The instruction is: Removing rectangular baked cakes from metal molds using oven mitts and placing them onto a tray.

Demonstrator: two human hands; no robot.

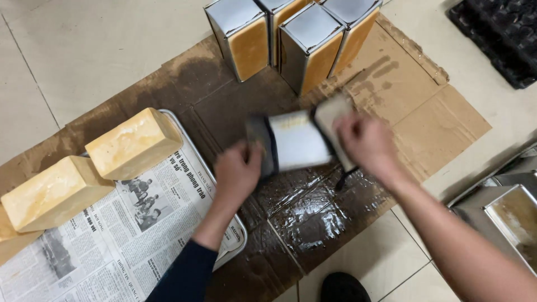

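Both hands grip one metal loaf tin over the greasy cardboard.
Left hand [238, 170] fingers curl closed around the tin [299, 140] near end; right hand [366, 142] fingers clamp its far end, above the cardboard [414, 117] on the floor.

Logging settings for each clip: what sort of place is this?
Probably a small bakery's work floor: filled metal loaf tins stand on greasy cardboard, unmoulded loaves lie on a newspaper-lined tray, and both hands grip another tin.

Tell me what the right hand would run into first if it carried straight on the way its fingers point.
The right hand points up-left, gripping one end of the blurred metal mould. Past that, the first thing in line looks like the group of upright filled moulds on the cardboard, though depth is unclear.
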